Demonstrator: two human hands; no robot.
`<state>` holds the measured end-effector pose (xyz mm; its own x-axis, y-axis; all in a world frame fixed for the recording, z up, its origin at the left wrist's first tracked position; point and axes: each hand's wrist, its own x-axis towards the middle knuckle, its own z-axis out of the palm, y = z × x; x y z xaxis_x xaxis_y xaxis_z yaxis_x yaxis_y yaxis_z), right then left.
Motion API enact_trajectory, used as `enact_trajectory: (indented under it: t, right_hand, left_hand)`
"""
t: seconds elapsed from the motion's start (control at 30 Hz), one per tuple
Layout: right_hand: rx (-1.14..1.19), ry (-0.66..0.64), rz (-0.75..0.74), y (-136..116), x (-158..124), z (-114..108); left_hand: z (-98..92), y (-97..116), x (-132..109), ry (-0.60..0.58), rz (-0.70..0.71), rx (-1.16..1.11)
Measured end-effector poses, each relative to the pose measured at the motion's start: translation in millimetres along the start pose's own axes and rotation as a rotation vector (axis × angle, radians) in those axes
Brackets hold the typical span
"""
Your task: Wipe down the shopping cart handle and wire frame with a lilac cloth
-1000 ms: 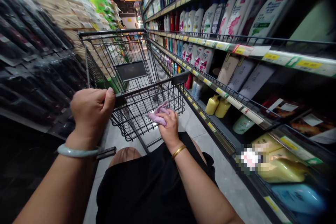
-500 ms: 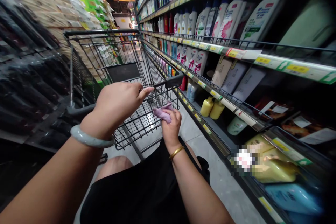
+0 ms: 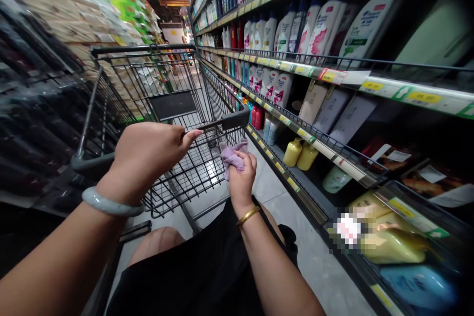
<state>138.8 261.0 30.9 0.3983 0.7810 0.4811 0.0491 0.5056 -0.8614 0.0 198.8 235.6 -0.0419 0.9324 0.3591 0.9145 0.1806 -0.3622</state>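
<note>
My left hand [image 3: 146,150], with a pale stone bangle on its wrist, is closed around the handle of a black wire shopping cart [image 3: 177,103]. The thumb lies along the bar, pointing right. To its right, my right hand [image 3: 242,177] is closed on a crumpled lilac cloth [image 3: 233,158], whose loose folds stick out above the fingers. A gold bangle circles that wrist. The cloth is just behind the cart's rear corner; whether it touches the wires I cannot tell. Wire mesh and grey floor show through the cart.
On the right, long shelves [image 3: 318,66] hold rows of shampoo bottles [image 3: 326,24], with yellow pump bottles [image 3: 292,152] lower down. Dark packaged goods [image 3: 44,128] and stacked paper packs [image 3: 74,5] line the left side. The grey tiled floor [image 3: 277,197] runs beside the cart.
The cart and my left hand on its handle have shifted left and slightly nearer. My right hand stays almost in place, and the cloth in it is a little more spread.
</note>
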Motion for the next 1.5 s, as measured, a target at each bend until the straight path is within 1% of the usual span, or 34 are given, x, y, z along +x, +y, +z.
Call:
enact_trajectory:
  t: [0.17, 0.23, 0.33, 0.43, 0.47, 0.53, 0.63, 0.7, 0.73, 0.8, 0.83, 0.9, 0.97, 1.0, 1.1, 1.13, 1.3, 1.43, 1.5]
  right_hand:
    - [-0.048, -0.047, -0.22, -38.0, 0.5, 12.9]
    - [-0.069, -0.051, -0.243, -52.0, 5.6, 18.0]
    - [-0.06, -0.046, -0.223, -70.2, 16.3, 24.7]
    - [-0.072, -0.017, -0.282, -80.9, 24.3, 28.4]
    - [-0.096, -0.009, -0.309, -80.6, 25.7, 28.5]
    - [-0.144, -0.008, -0.331, -72.4, 26.9, 26.1]
    - [-0.151, -0.005, -0.264, -48.0, 28.0, 17.0]
    - [-0.143, 0.035, -0.204, -35.7, 29.9, 9.3]
    - [-0.142, 0.062, -0.192, -33.6, 31.1, 5.8]
    - [-0.145, 0.085, -0.226, -38.0, 33.2, 0.3]
    - [-0.151, 0.064, -0.27, -42.9, 33.9, -1.4]
    - [-0.172, -0.021, -0.366, -52.5, 34.9, -3.1]
    - [-0.174, -0.076, -0.398, -55.3, 36.2, -3.5]
    - [-0.161, -0.062, -0.372, -53.5, 37.0, -3.6]
    - [-0.106, 0.062, -0.219, -42.9, 38.6, -4.6]
    - [-0.091, 0.083, -0.191, -40.3, 38.5, -5.2]
    - [-0.017, 0.036, -0.204, -42.0, 38.6, -9.8]
    - [-0.011, 0.058, -0.157, -49.7, 36.7, -11.2]
    - [-0.018, 0.054, -0.178, -56.6, 30.0, -9.3]
  left_hand:
    - [3.2, -10.9, -4.5, 0.023, 0.003, 0.002]
    - [4.2, -14.8, -6.0, 0.032, -0.004, -0.01]
    - [6.0, -19.4, -7.2, 0.037, -0.007, -0.025]
    - [7.9, -21.8, -8.4, 0.048, 0.003, -0.036]
    - [8.4, -22.2, -9.1, 0.054, 0.005, -0.037]
    - [8.9, -22.6, -10.8, 0.065, 0.007, -0.032]
    - [8.6, -23.6, -13.8, 0.08, 0.004, -0.019]
    - [8.3, -24.5, -15.6, 0.079, 0.002, -0.021]
    - [8.2, -24.8, -16.5, 0.077, 0.001, -0.023]
    - [8.0, -24.6, -18.3, 0.07, -0.002, -0.017]
    - [7.8, -23.9, -19.4, 0.07, -0.006, -0.009]
    - [6.8, -21.4, -21.9, 0.078, -0.012, 0.008]
    - [4.9, -17.8, -24.6, 0.077, -0.01, 0.008]
    - [3.8, -15.9, -26.0, 0.074, -0.011, 0.006]
    - [0.5, -11.8, -29.1, 0.068, -0.007, 0.009]
    - [-0.3, -11.2, -29.7, 0.07, -0.005, 0.012]
    - [-2.2, -13.0, -32.8, 0.05, -0.006, 0.038]
    - [-3.2, -15.6, -38.0, 0.034, -0.006, 0.06]
    - [-3.1, -16.3, -41.0, 0.045, -0.003, 0.062]
